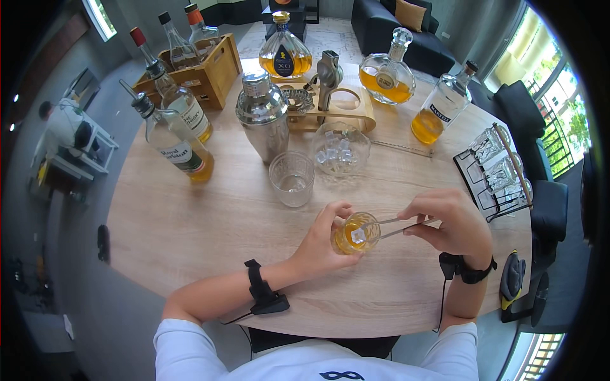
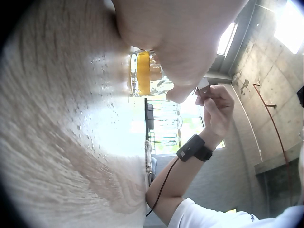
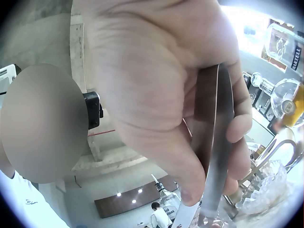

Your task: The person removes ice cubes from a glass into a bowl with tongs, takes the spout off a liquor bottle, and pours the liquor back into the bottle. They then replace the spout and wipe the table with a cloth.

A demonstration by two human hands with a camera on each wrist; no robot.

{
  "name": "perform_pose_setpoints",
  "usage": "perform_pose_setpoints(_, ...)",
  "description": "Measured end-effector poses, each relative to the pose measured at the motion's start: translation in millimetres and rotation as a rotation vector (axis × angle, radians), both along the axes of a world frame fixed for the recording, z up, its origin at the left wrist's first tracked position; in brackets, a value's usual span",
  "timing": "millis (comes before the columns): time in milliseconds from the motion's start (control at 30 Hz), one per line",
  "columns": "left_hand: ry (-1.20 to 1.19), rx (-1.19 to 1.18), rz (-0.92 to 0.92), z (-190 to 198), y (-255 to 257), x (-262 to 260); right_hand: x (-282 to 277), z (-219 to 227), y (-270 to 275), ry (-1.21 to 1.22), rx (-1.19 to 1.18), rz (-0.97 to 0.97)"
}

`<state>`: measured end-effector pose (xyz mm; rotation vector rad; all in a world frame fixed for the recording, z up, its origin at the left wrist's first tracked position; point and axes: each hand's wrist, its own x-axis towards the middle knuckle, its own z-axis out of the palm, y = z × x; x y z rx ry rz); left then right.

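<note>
In the head view my left hand (image 1: 318,246) curls round a small glass (image 1: 347,244) of amber liquid, standing near the table's front. My right hand (image 1: 450,219) pinches metal tongs (image 1: 389,221) between thumb and fingers; their tips reach into the glass. An ice cube (image 1: 358,235) lies at those tips, within the glass rim. The left wrist view shows the amber liquid (image 2: 143,73) from the side, partly hidden by the hand. Seen from the right wrist, the broad tong arms (image 3: 221,142) run between thumb and fingers.
Beyond the hands are an empty tumbler (image 1: 292,181), a bowl of ice (image 1: 341,152) and a steel shaker (image 1: 264,117). Whisky bottles (image 1: 178,149) stand left, a Martell bottle (image 1: 441,108) right. A rack of glasses (image 1: 499,168) sits at the right edge, near a grey cloth (image 1: 513,277).
</note>
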<state>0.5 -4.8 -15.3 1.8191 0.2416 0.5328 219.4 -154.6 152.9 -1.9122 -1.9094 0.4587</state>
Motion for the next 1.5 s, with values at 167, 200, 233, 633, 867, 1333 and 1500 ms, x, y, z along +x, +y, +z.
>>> perform_pose_setpoints(167, 0.008, -0.007, -0.002, 1.2, -0.3, -0.8, 18.1, -0.4, 1.3, 0.112, -0.024, -0.026)
perform_pose_setpoints(200, 0.007, -0.012, 0.000, 1.4, -0.2, -0.9, 23.4, -1.9, 1.9, 0.131, 0.008, -0.034)
perform_pose_setpoints(233, 0.006, -0.012, 0.001, 0.1, 0.2, -0.9, 27.7, -3.8, 3.8, 0.151, 0.041, -0.041)
perform_pose_setpoints(633, -0.001, 0.030, 0.012, 1.7, 0.3, -1.2, 28.2, -85.5, 60.7, 0.182, 0.352, -0.354)
perform_pose_setpoints(867, 0.004, 0.009, -0.002, 2.9, 0.6, -0.7, 29.1, -48.1, 42.4, 0.161, 0.415, -0.463)
perform_pose_setpoints(1333, 0.002, 0.027, 0.002, -0.6, 0.9, 1.2, 72.2, -105.7, 50.9, 0.217, 0.327, -0.487)
perform_pose_setpoints(1500, -0.006, 0.011, -0.018, -0.4, 0.2, 1.0, 57.7, -117.3, 63.5, 0.310, 0.296, -0.491)
